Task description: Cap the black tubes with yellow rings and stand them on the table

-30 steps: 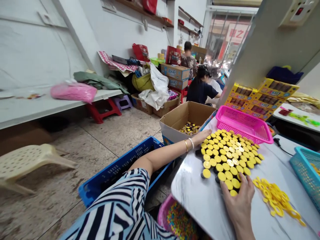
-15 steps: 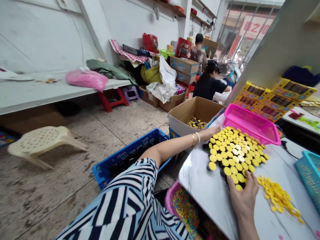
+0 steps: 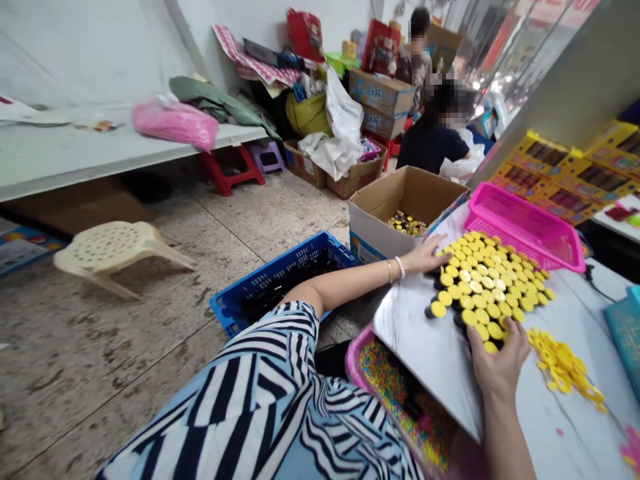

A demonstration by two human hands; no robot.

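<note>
A tight cluster of small black pots with yellow caps (image 3: 493, 280) stands on the white marbled table (image 3: 440, 360). My left hand (image 3: 427, 255) rests flat against the cluster's far left edge, fingers stretched out. On the near side my right hand (image 3: 497, 363) presses flat against the cluster, fingers spread over the nearest caps. One capped pot (image 3: 436, 310) stands slightly apart at the left. A heap of loose yellow rings (image 3: 563, 367) lies just right of my right hand.
A pink basket (image 3: 525, 223) sits behind the pots. An open cardboard box (image 3: 395, 203) and a blue crate (image 3: 280, 273) stand on the floor to the left. A pink tub of coloured beads (image 3: 395, 400) is under the table edge. Two people sit at the back.
The view has swung right and downward, so everything sits further right in frame. Both hands stay pressed against the cluster of capped pots in the same positions.
</note>
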